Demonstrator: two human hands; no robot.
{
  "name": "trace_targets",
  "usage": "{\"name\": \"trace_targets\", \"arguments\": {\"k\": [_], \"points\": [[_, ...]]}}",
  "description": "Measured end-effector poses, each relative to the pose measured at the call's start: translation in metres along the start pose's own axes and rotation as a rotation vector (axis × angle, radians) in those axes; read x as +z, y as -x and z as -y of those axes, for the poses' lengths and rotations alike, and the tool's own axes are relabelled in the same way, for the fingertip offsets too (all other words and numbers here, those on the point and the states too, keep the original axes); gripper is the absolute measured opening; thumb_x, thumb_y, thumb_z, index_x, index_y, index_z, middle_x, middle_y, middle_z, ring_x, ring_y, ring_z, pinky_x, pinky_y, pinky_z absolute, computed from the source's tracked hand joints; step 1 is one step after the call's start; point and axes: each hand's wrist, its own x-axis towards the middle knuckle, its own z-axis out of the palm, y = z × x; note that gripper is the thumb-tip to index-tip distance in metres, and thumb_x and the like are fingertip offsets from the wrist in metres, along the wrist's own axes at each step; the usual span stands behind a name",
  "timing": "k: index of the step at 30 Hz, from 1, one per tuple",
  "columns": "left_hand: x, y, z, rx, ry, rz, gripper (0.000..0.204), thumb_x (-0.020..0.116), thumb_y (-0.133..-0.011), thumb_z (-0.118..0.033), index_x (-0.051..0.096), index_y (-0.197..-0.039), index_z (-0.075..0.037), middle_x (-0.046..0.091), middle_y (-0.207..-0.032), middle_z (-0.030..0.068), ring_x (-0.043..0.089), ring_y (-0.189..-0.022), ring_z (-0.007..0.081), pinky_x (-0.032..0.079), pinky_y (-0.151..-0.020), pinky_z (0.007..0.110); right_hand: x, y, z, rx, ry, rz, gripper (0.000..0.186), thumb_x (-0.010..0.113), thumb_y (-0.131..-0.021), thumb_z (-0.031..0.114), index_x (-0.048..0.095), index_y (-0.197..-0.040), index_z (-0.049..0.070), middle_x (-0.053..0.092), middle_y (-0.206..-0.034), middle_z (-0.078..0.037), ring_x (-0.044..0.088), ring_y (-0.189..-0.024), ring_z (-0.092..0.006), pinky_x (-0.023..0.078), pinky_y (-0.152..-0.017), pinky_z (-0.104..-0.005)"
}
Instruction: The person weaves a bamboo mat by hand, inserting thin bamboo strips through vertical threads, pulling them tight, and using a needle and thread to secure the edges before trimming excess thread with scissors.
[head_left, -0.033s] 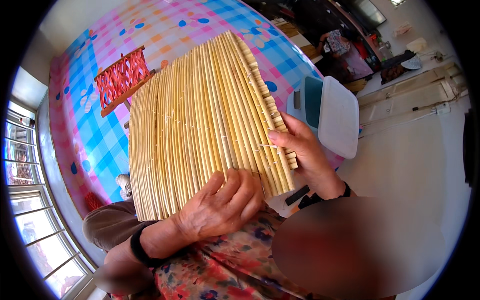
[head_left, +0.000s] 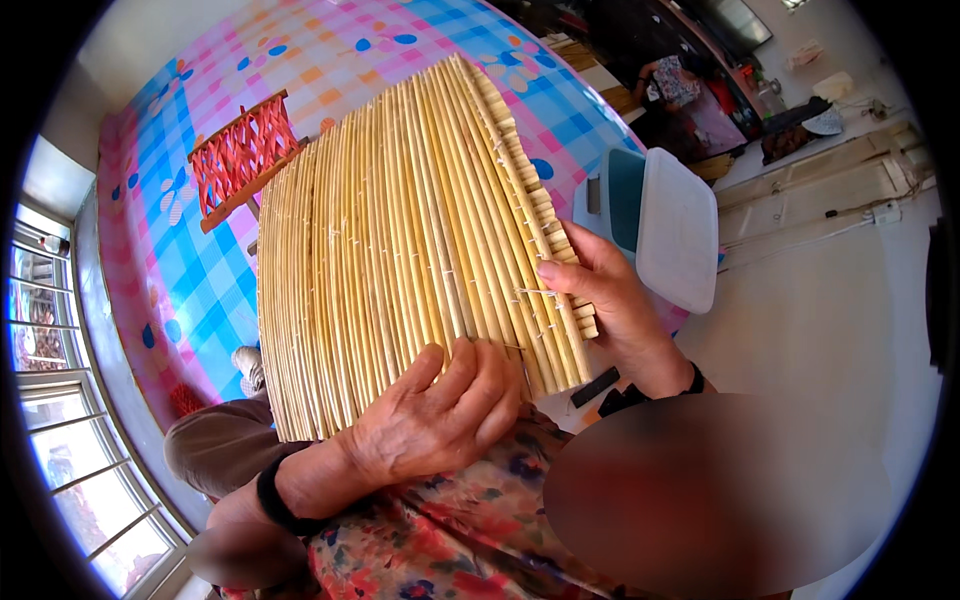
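A mat of pale yellow reed sticks point(head_left: 400, 230), stitched with light thread, is held up over my lap, its right edge doubled with short stick ends showing. My left hand point(head_left: 440, 405) is closed on the lower part of the mat, fingers bent against the sticks. My right hand point(head_left: 605, 295) grips the right edge, thumb lying on the front near a thread, the other fingers mostly hidden behind it.
A red woven rack point(head_left: 240, 160) with wooden bars rests on the checked plastic sheet point(head_left: 190, 270). A lidded plastic bin point(head_left: 675, 230) stands at the right. A barred window point(head_left: 50, 400) is on the left. Another person point(head_left: 675, 85) is in the background.
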Motion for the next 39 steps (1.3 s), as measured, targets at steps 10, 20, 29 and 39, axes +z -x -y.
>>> {"name": "trace_targets", "arguments": {"k": [10,20,29,39], "points": [[-0.018,0.003,-0.041,0.079,0.098,0.07,0.031,0.053,-0.08,-0.019,0.053,-0.109,-0.006,0.055,-0.118,0.0138,0.054,-0.111,0.0234,0.042,-0.089,0.039,-0.025,0.072,0.027,-0.054,0.061,-0.091,0.05,0.059,-0.082,0.016,0.044,-0.125,-0.005,0.058,-0.104,-0.007,0.056,-0.089,-0.0093,0.045,-0.078,-0.0228],[-0.036,-0.005,-0.064,0.07,0.024,0.035,0.03,0.058,-0.082,-0.016,0.048,-0.109,-0.008,0.056,-0.119,0.0124,0.055,-0.112,0.0236,0.035,-0.099,0.043,-0.037,0.116,0.033,-0.208,-0.11,-0.155,0.052,0.057,-0.082,0.016,0.04,-0.127,-0.005,0.057,-0.11,-0.011,0.058,-0.095,-0.0133,0.047,-0.083,-0.0261],[-0.096,0.109,0.011,-0.403,-0.141,0.019,0.032,0.052,-0.078,-0.01,0.055,-0.108,0.001,0.056,-0.117,0.0156,0.052,-0.112,0.0291,0.039,-0.092,0.043,0.095,-0.01,-0.03,-0.219,-0.365,0.105,0.053,0.059,-0.085,0.014,0.036,-0.13,-0.002,0.053,-0.115,-0.008,0.051,-0.105,-0.0139,0.041,-0.093,-0.0306],[-0.073,0.239,0.069,-0.836,-0.24,-0.011,0.035,0.054,-0.078,-0.007,0.054,-0.112,0.001,0.054,-0.12,0.0147,0.052,-0.113,0.0272,0.038,-0.094,0.042,0.211,-0.15,-0.11,0.169,-0.333,0.372,0.045,0.053,-0.09,0.021,0.039,-0.127,-0.001,0.054,-0.112,-0.008,0.055,-0.102,-0.0151,0.046,-0.089,-0.0309]]}}
